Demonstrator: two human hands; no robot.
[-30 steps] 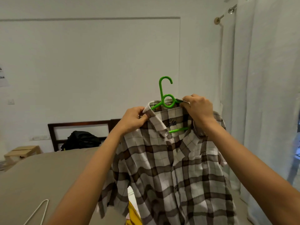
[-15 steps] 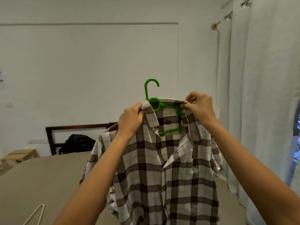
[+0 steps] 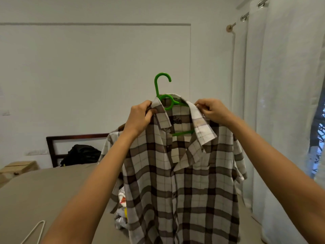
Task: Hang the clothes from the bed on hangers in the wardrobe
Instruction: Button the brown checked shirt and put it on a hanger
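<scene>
A brown-and-white plaid shirt [image 3: 184, 182] hangs in the air in front of me on a green plastic hanger [image 3: 162, 92], whose hook sticks up above the collar. My left hand [image 3: 140, 117] pinches the shirt at the left side of the collar. My right hand [image 3: 211, 110] pinches the right collar flap. Both shoulders of the shirt sit over the hanger arms, and a green bar shows through the open neck. More clothes [image 3: 121, 213] lie on the bed behind the shirt, mostly hidden by it.
The bed [image 3: 44, 199] with a tan sheet spreads out at lower left; a white wire hanger [image 3: 35, 231] lies on it. A dark headboard [image 3: 70, 140] and a black bag [image 3: 80, 155] stand behind. White curtains [image 3: 281, 103] hang on the right. A wooden stool [image 3: 19, 166] is at far left.
The shirt's left shoulder has been pulled onto the hanger and the shirt now hangs spread and square. My right hand has shifted from the hanger's neck out to the right collar flap.
</scene>
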